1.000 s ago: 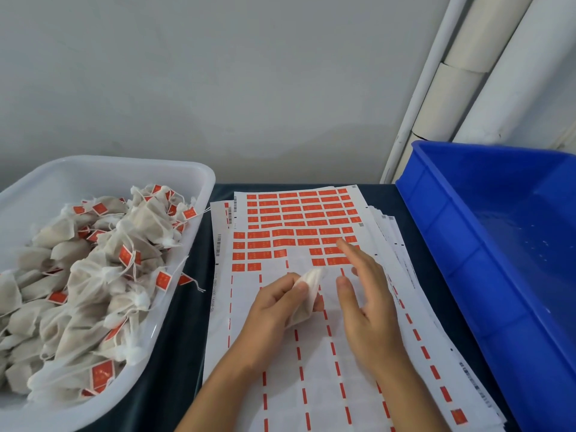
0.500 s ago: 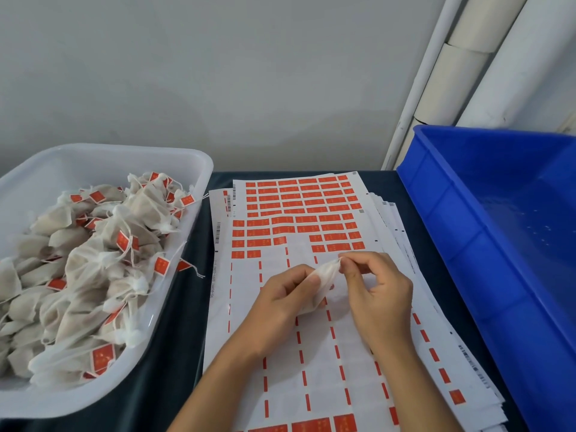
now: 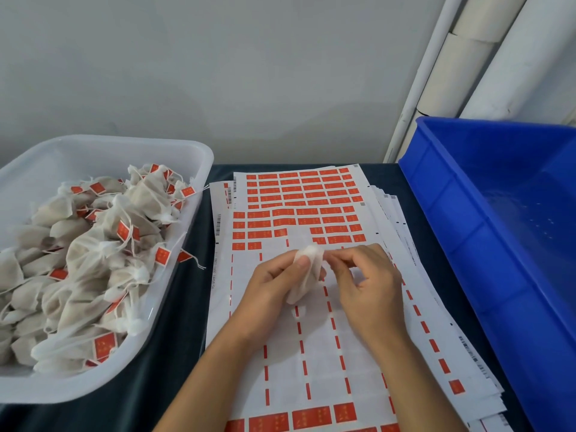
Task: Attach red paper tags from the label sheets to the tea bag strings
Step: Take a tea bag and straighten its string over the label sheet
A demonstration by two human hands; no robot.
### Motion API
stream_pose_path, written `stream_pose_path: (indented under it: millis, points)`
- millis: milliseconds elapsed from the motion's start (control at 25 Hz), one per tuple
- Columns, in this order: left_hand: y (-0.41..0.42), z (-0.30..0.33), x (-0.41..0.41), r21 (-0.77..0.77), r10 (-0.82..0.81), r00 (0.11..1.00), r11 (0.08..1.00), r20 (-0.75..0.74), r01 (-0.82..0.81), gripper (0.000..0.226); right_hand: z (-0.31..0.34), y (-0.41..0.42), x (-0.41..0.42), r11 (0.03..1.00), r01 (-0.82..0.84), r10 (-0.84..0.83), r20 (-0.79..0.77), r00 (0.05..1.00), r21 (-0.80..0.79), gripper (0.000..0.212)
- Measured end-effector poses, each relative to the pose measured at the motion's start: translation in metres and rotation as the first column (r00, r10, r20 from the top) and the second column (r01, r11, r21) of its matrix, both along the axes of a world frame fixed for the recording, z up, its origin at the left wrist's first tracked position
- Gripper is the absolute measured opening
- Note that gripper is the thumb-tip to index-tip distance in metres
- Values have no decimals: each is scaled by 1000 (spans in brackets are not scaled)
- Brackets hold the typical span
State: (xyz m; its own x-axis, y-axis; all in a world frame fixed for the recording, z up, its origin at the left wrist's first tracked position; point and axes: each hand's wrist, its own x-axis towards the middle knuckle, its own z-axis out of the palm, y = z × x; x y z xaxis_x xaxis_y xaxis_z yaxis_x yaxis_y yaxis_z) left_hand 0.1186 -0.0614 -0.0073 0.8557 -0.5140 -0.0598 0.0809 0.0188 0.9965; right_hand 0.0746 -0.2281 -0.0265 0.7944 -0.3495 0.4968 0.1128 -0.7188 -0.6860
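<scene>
My left hand (image 3: 271, 283) grips a small white tea bag (image 3: 307, 275) above the top label sheet (image 3: 299, 332). My right hand (image 3: 367, 283) has its fingers curled and pinches at the bag's upper end; what lies between the fingertips is too small to make out. Rows of red tags (image 3: 299, 198) fill the far part of the sheet, and a few more red tags sit at its near edge. The middle rows are peeled bare.
A white plastic tub (image 3: 187, 157) on the left holds several tea bags with red tags on their strings. A deep blue crate (image 3: 436, 232) stands on the right. More label sheets are stacked under the top one on the dark table (image 3: 174, 353). White pipes rise at the back right.
My right hand lifted off the label sheet and came to the tea bag's top, fingers curling into a pinch. The left hand raised the bag slightly.
</scene>
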Motion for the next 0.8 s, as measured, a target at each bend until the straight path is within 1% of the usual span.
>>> stream_pose_path:
  millis: [80, 160, 240, 320, 400, 480, 560, 600, 720, 800]
  points:
    - [-2, 0, 0, -47, 66, 997, 997, -34, -68, 37, 0, 2, -1, 994, -45, 48, 28, 998, -103, 23]
    - [-6, -1, 1, -30, 132, 991, 991, -7, -132, 33, 0, 1, -2, 974, -80, 93, 51, 994, -210, 21]
    - [-9, -3, 1, 34, 169, 984, 985, 58, -171, 30, 2, 0, -3, 955, -112, 128, 41, 991, -276, 22]
    - [-11, -6, 1, 97, 160, 974, 979, 164, -177, 35, 4, 0, -3, 948, -144, 162, 43, 986, -283, 17]
    - [-13, -11, 0, 155, 106, 956, 976, 274, -152, 37, 4, 0, -2, 951, -163, 183, 53, 982, -262, 9]
    - [-13, -14, -2, 233, 41, 940, 964, 339, -126, 28, 5, 0, -3, 965, -193, 203, 38, 979, -178, 6]
    - [-14, -16, -3, 285, 13, 930, 950, 367, -126, 16, 7, 2, -4, 970, -242, 242, -9, 970, -13, 6]
    - [-15, -17, -4, 298, 16, 926, 944, 378, -139, 15, 8, 3, -5, 964, -260, 261, -28, 965, 51, 7]
    - [-16, -17, -6, 299, 68, 919, 934, 388, -195, 18, 12, 3, -6, 962, -245, 251, -42, 967, 121, 11]
    - [-16, -16, -5, 282, 81, 922, 939, 378, -198, 15, 13, 1, -6, 964, -231, 239, -51, 970, 132, 8]
